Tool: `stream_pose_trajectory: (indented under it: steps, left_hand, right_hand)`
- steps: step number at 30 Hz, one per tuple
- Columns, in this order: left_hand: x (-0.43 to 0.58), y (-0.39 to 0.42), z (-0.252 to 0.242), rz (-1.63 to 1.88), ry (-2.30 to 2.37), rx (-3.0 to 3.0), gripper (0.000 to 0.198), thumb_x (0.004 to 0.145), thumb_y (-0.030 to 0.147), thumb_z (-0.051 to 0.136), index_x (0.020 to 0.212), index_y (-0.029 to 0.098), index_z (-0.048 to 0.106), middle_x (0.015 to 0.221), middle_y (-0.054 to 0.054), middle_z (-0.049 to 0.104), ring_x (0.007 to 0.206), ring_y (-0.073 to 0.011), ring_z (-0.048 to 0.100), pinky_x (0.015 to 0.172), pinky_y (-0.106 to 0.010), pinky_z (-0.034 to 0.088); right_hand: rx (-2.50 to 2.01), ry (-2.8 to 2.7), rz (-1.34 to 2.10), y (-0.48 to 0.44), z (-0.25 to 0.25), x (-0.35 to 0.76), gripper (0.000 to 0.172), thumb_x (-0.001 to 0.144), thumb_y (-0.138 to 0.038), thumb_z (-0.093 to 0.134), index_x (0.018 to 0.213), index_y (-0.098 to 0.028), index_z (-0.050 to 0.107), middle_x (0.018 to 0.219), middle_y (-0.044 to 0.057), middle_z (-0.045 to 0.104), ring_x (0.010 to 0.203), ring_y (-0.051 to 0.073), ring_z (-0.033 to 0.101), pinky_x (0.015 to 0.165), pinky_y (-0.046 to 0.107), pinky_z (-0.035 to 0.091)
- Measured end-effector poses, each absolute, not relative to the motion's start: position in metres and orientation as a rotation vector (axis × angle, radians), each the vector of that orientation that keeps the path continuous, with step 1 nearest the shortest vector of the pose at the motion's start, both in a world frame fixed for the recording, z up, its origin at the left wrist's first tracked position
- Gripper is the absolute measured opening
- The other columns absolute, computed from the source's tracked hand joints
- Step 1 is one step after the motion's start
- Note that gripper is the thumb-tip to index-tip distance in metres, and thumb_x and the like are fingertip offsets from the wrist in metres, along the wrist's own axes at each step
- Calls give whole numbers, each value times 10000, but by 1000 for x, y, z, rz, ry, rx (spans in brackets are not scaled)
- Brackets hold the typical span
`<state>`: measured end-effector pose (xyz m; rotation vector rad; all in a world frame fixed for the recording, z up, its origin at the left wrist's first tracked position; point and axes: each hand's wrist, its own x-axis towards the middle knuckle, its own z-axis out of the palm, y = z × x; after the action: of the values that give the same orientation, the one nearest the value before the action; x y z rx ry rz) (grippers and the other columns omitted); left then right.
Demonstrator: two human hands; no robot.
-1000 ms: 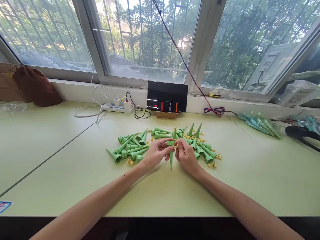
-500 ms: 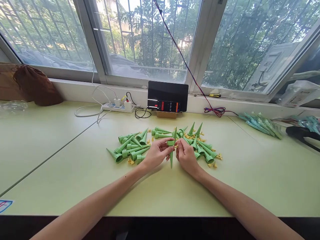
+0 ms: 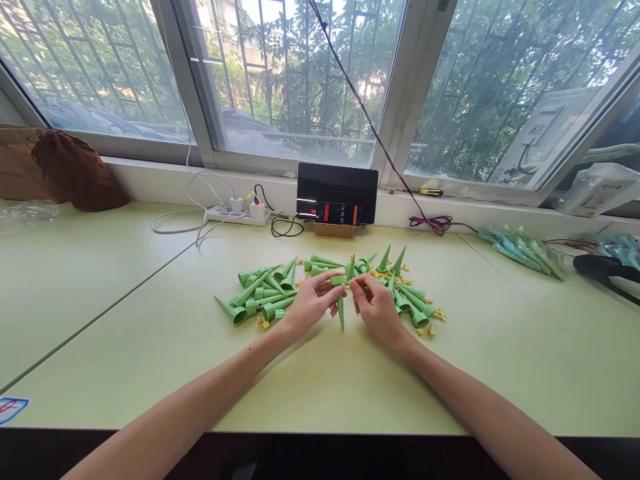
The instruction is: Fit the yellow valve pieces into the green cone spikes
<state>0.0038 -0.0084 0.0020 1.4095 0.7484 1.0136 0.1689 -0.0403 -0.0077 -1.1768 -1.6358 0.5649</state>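
My left hand (image 3: pixel 314 301) is closed around a green watering spike (image 3: pixel 341 315) held tip down above the table, its wide ribbed collar uppermost. Close on its right, my right hand (image 3: pixel 376 308) has its fingertips pinched on a small yellow plastic valve (image 3: pixel 350 284) at the spike's side. The fingers hide most of the valve, so I cannot tell how far it sits in the spike. Several green spikes (image 3: pixel 270 309) lie to the left. More spikes (image 3: pixel 417 313), mixed with small yellow valves (image 3: pixel 440 313), lie right of my hands, and a few stand point up behind.
A dark tablet (image 3: pixel 337 190) with a phone in front stands by the window. Left of it are a power strip (image 3: pixel 225 213) and cables. Bagged parts (image 3: pixel 525 250) and a black strap-like item (image 3: pixel 605 267) lie right. A brown drawstring bag (image 3: pixel 77 170) sits far left.
My right fingertips have shifted slightly left with the yellow valve, against the spike's side. The spike has tilted and moved a little left and up in my left hand.
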Motion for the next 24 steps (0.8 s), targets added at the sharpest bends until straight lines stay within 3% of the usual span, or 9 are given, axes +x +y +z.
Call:
stream_pose_trajectory:
  steps: [4,7,12,17,24]
  left_hand:
    - [4,-10,0,992,768,1498,533,810,436,721,1215,110,610,736,-11,636,487,-85,521,519,-254,467]
    - [4,-11,-1,988,786,1606,480,834,421,692,1200,119,619,629,44,535,488,-96,526,518,-247,461]
    - [4,-12,0,982,816,1663,461,844,399,675,1210,124,620,601,65,460,481,-94,509,498,-237,448]
    - [5,-11,3,982,795,1597,466,831,415,688,1192,126,628,617,50,502,486,-93,509,501,-240,455]
    - [3,-6,1,1007,777,1485,519,795,468,725,1180,131,634,686,7,597,522,-99,516,507,-247,480]
  right_hand:
    - [-1163,-1663,568,-37,-13,171,325,1004,-416,457,764,-210,533,566,-36,511,482,122,459,532,260,377]
    - [-1174,-1669,567,-36,-17,172,337,1006,-405,450,735,-215,513,556,-35,509,473,121,457,525,257,374]
    - [-1188,-1638,590,-35,-18,172,284,993,-414,468,794,-218,520,557,-38,517,457,124,465,499,251,374]
    - [-1159,-1604,629,-35,-15,170,202,986,-410,481,944,-219,530,575,-51,535,452,125,488,496,245,394]
    - [-1122,-1707,619,-37,-12,171,221,961,-377,523,1080,-198,575,687,-18,589,510,134,542,529,258,432]
